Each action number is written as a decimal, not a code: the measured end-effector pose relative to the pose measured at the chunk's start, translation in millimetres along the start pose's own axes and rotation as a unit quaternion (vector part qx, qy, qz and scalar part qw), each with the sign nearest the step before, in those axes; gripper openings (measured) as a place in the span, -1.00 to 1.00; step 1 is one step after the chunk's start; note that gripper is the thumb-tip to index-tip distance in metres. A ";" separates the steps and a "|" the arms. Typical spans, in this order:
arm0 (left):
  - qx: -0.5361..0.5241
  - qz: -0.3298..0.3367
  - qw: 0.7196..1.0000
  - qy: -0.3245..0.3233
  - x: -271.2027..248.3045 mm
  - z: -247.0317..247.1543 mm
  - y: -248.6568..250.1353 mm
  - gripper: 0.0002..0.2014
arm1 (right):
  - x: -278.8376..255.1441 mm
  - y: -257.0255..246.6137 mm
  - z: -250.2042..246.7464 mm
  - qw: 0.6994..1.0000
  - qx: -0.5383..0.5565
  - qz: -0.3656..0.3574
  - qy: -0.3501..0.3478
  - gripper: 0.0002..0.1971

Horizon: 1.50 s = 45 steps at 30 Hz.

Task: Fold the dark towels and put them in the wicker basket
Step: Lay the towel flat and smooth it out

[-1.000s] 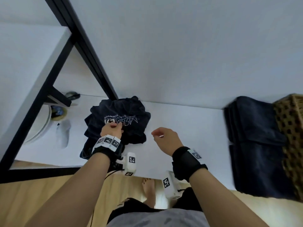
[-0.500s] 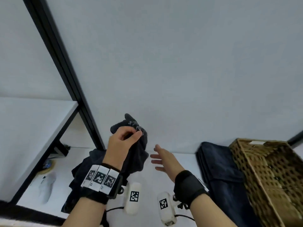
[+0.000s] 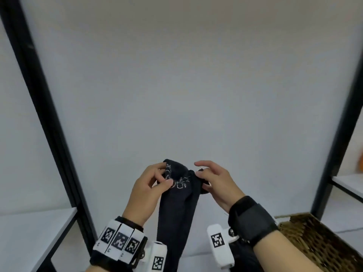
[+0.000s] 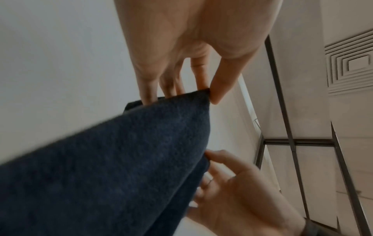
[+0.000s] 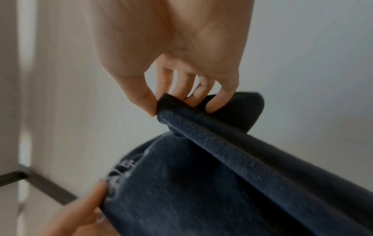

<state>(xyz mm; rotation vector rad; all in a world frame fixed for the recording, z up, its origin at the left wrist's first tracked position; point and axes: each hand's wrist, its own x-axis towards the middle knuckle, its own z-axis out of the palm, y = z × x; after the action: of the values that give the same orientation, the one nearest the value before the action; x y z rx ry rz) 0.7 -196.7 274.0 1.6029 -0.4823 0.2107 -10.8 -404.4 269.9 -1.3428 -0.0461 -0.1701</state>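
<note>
A dark navy towel [image 3: 176, 209] with white stitched lettering hangs in the air in front of me, bunched at its top edge. My left hand [image 3: 157, 179] pinches that top edge between thumb and fingers; the left wrist view shows the towel [image 4: 121, 159] caught under the thumb tip. My right hand [image 3: 204, 179] pinches the edge just to the right, and in the right wrist view its thumb and fingers close on a fold of the towel [image 5: 201, 143]. The wicker basket [image 3: 314, 240] sits low at the right, partly hidden by my right forearm.
Black shelf posts [image 3: 45, 114] rise on the left and right against a white wall. A white shelf board [image 3: 35, 228] lies at lower left and another white shelf [image 3: 349, 185] at right. Dark cloth [image 3: 243, 258] shows below my right wrist.
The left hand has lifted the towel off the shelf to chest height. The right hand, empty and open before, has come in and taken hold of the top edge. My view has tilted up.
</note>
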 end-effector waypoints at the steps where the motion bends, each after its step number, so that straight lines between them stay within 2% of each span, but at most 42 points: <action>1: -0.005 0.000 1.000 0.007 1.7 -0.7 4.8 -0.68 | 0.8 -16.7 -1.0 1.000 -0.001 -0.015 -0.007 -0.79; 5: -0.049 -0.040 0.996 0.064 -5.0 3.4 5.4 -0.64 | 0.1 -60.8 2.1 0.998 -0.021 -0.054 -0.026 -0.73; 7: -0.062 -0.054 0.994 0.077 -14.4 8.3 2.3 -0.60 | -1.1 -73.8 6.1 0.997 -0.023 -0.076 -0.022 -0.67; 9: -0.083 -0.082 0.990 0.079 -23.9 11.7 -4.8 -0.64 | -3.8 -84.8 11.3 0.996 -0.020 -0.087 -0.026 -0.64; 12: -0.130 -0.162 0.977 0.059 -39.6 14.1 -26.2 -0.86 | -10.1 -99.1 17.7 0.995 -0.007 -0.087 -0.047 -0.58; 14: -0.110 -0.240 0.963 0.051 -53.2 17.2 -46.5 -0.82 | -15.7 -107.1 18.7 0.995 0.006 -0.084 -0.061 -0.55; 16: -0.069 -0.322 0.944 0.022 -67.5 23.2 -60.7 -0.77 | -20.6 -112.9 17.4 0.994 0.030 -0.079 -0.075 -0.53; 18: -0.065 -0.377 0.924 -0.020 -80.7 31.4 -68.6 -0.72 | -25.2 -115.2 16.8 0.991 0.058 -0.081 -0.088 -0.55; 22: -0.133 -0.390 0.900 -0.141 -94.7 63.7 -73.4 -0.58 | -31.4 -115.3 17.4 0.988 0.068 -0.107 -0.090 -0.60; 24: -0.218 -0.401 0.878 -0.146 -100.7 79.0 -67.6 -0.64 | -34.6 -115.4 16.9 0.987 0.066 -0.120 -0.082 -0.60; 26: -0.260 -0.395 0.873 -0.118 -106.5 84.3 -64.8 -0.80 | -37.8 -114.7 14.8 0.988 0.052 -0.131 -0.066 -0.59; 27: -0.249 -0.382 0.885 -0.098 -108.2 82.5 -64.7 -0.85 | -39.6 -114.2 13.2 0.988 0.037 -0.135 -0.059 -0.59; 29: -0.187 -0.349 0.918 -0.037 -107.6 72.5 -66.8 -0.69 | -43.8 -112.9 8.6 0.990 0.005 -0.133 -0.043 -0.59; 30: -0.159 -0.334 0.929 -0.011 -106.0 65.3 -66.6 -0.70 | -45.9 -112.4 6.2 0.991 -0.003 -0.127 -0.035 -0.60; 34: -0.079 -0.235 0.966 0.072 -88.8 32.3 -49.7 -0.88 | -52.8 -107.5 -2.0 0.995 -0.026 -0.093 0.012 -0.62; 36: -0.091 -0.187 0.972 0.108 -73.1 18.0 -32.4 -0.92 | -55.1 -102.2 -4.7 0.996 -0.033 -0.073 0.041 -0.63; 39: -0.102 -0.143 0.975 0.133 -49.5 1.6 -3.6 -0.90 | -55.6 -92.3 -5.9 0.997 -0.003 -0.035 0.074 -0.69; 43: -0.003 -0.083 0.987 0.135 -25.3 -14.9 32.6 -0.89 | -56.1 -73.4 -6.7 0.995 0.056 0.026 0.072 -0.90; 45: 0.015 -0.061 0.990 0.127 -16.3 -18.8 48.0 -0.90 | -56.4 -61.8 -10.4 0.995 0.035 0.069 0.070 -0.79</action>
<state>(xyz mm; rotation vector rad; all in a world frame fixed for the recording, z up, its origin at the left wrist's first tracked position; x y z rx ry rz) -31.6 -176.4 312.5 1.6023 -0.1853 0.3252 -76.3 -422.4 319.8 -1.2562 0.1572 -0.1427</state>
